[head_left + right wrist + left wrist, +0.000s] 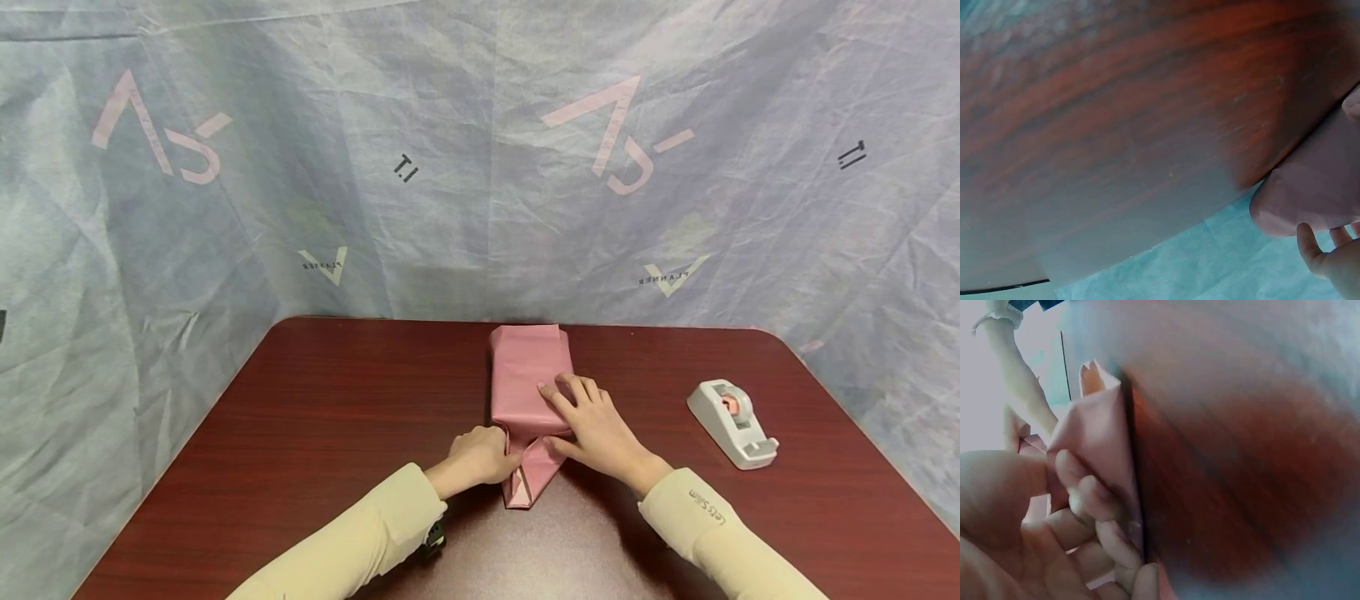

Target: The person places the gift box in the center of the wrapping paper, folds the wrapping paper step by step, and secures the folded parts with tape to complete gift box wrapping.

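Observation:
A pink-wrapped box (pixel 525 367) lies lengthwise on the dark red table, and its near end has a folded paper flap (pixel 543 468). My left hand (pixel 480 457) pinches the left edge of that flap, thumb on top and fingers curled along the side. In the left wrist view those fingers (pixel 1088 490) lie against the pink paper (pixel 1100 422). Spread over the right side of the box is my right hand (pixel 603 429), its fingertips on the top face and its thumb on the flap. A pale inner side shows in the flap's near fold.
A white tape dispenser (pixel 735 425) with an orange-centred roll stands right of the box. Behind the table (pixel 360 375) hangs a printed grey-blue sheet (pixel 450 217), which also runs down both sides. The box's far end reaches the table's back edge.

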`<state>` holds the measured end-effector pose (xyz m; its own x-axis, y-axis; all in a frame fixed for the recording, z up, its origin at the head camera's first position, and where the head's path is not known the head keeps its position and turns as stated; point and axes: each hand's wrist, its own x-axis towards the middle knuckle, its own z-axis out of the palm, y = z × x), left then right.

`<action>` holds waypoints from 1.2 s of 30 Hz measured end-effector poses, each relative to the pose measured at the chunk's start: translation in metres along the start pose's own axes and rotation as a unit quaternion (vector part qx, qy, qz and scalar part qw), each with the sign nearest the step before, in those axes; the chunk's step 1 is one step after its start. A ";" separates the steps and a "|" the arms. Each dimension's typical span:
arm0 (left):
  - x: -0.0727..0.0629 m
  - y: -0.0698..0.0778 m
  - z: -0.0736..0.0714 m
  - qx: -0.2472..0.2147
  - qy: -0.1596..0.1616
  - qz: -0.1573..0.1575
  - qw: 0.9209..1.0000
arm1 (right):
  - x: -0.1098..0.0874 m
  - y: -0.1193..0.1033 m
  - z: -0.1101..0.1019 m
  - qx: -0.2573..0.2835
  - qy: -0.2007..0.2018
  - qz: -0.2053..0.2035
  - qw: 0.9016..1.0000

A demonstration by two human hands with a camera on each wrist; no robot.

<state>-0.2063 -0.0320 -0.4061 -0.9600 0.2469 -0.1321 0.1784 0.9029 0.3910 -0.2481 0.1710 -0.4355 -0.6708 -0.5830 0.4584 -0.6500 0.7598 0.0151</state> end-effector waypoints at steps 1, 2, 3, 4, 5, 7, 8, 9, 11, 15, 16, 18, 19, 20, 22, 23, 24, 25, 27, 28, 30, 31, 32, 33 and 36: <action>0.000 0.000 0.000 -0.010 0.000 0.000 1.000 | 0.000 0.000 0.000 -0.001 0.002 -0.002 1.000; 0.000 0.000 0.000 -0.019 -0.001 0.001 1.000 | 0.000 0.000 0.000 -0.001 0.004 -0.004 1.000; 0.000 0.001 0.000 -0.028 -0.002 0.001 1.000 | 0.000 0.000 0.000 -0.001 0.006 -0.005 1.000; 0.000 0.001 0.000 -0.037 -0.003 0.002 0.999 | 0.000 0.000 0.000 -0.002 0.009 -0.007 1.000; 0.000 0.001 0.000 -0.045 -0.005 0.002 0.999 | 0.000 0.000 0.000 -0.002 0.011 -0.008 1.000; -0.001 0.002 -0.001 -0.051 -0.008 0.009 0.999 | 0.000 0.000 0.000 -0.002 0.015 -0.010 1.000; -0.001 0.002 -0.001 -0.052 -0.011 0.016 0.998 | 0.000 0.000 0.000 -0.002 0.016 -0.010 1.000; -0.001 0.002 -0.001 -0.052 -0.015 0.023 0.998 | 0.000 0.000 0.000 -0.001 0.016 -0.011 1.000; -0.002 0.003 -0.002 -0.046 -0.025 0.038 0.998 | 0.000 0.000 0.000 -0.001 0.015 -0.010 1.000; -0.006 0.001 -0.004 -0.022 -0.049 0.066 0.996 | 0.000 0.000 -0.001 0.001 0.009 -0.007 1.000; -0.007 0.001 -0.005 -0.017 -0.054 0.072 0.996 | 0.000 0.000 -0.001 0.001 0.008 -0.007 1.000; -0.008 -0.001 -0.007 -0.012 -0.058 0.084 0.995 | 0.000 0.000 -0.001 0.000 0.004 -0.004 1.000; -0.009 -0.001 -0.008 -0.011 -0.054 0.087 0.995 | 0.000 0.000 -0.001 0.000 0.002 -0.003 1.000; -0.010 -0.002 -0.007 -0.008 -0.047 0.090 0.995 | 0.000 0.000 -0.001 0.001 0.000 -0.001 1.000; -0.011 -0.003 -0.005 -0.001 -0.021 0.097 0.995 | 0.000 0.000 -0.001 0.001 -0.003 0.000 1.000; -0.012 -0.003 -0.003 0.005 -0.005 0.099 0.995 | 0.000 0.000 -0.001 0.000 -0.004 0.001 1.000; -0.012 -0.003 -0.001 0.011 0.012 0.100 0.995 | 0.000 0.000 -0.001 0.001 -0.005 0.001 1.000; -0.012 -0.003 0.001 0.021 0.028 0.100 0.994 | 0.000 0.000 -0.001 0.002 -0.005 0.001 1.000; -0.013 -0.002 0.004 0.042 0.055 0.104 0.992 | 0.000 0.000 -0.001 0.001 -0.002 0.000 1.000; -0.013 -0.002 0.006 0.052 0.065 0.103 0.991 | 0.000 0.000 -0.001 0.000 0.001 -0.002 1.000; -0.013 -0.002 0.009 0.075 0.083 0.100 0.989 | 0.000 0.000 -0.001 0.000 0.006 -0.005 1.000; -0.012 -0.002 0.011 0.089 0.091 0.097 0.987 | 0.000 0.000 -0.001 -0.001 0.009 -0.007 1.000; -0.012 -0.001 0.012 0.101 0.099 0.095 0.985 | 0.000 0.000 0.000 -0.002 0.011 -0.009 1.000; -0.011 -0.001 0.014 0.113 0.107 0.092 0.984 | 0.000 0.000 0.000 -0.002 0.013 -0.010 1.000; -0.009 0.001 0.019 0.157 0.131 0.082 0.975 | 0.000 0.000 0.000 -0.003 0.013 -0.010 1.000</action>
<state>-0.1933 -0.0267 -0.4220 -0.9275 0.3362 0.1633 0.3525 0.9321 0.0836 -0.2484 0.1714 -0.4355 -0.6480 -0.5899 0.4817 -0.6609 0.7499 0.0294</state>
